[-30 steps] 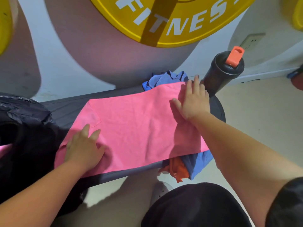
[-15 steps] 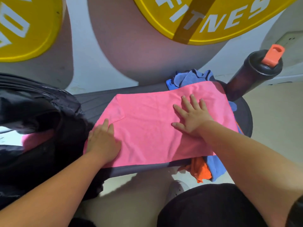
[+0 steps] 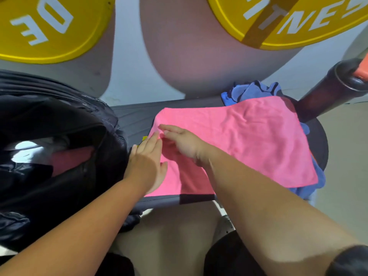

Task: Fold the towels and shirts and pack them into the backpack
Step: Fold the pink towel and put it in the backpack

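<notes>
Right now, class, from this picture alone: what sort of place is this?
Probably a gym: big yellow weight plates, a dark padded bench under the pink towel, and a shaker bottle beside it.

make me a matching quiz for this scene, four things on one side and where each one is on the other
1 pink towel
2 blue cloth
3 backpack
4 bottle

a open, at the left
b spread on the bench
c far right, beyond the towel
d partly under the towel

Pairs: 1-b, 2-d, 3-a, 4-c
</notes>
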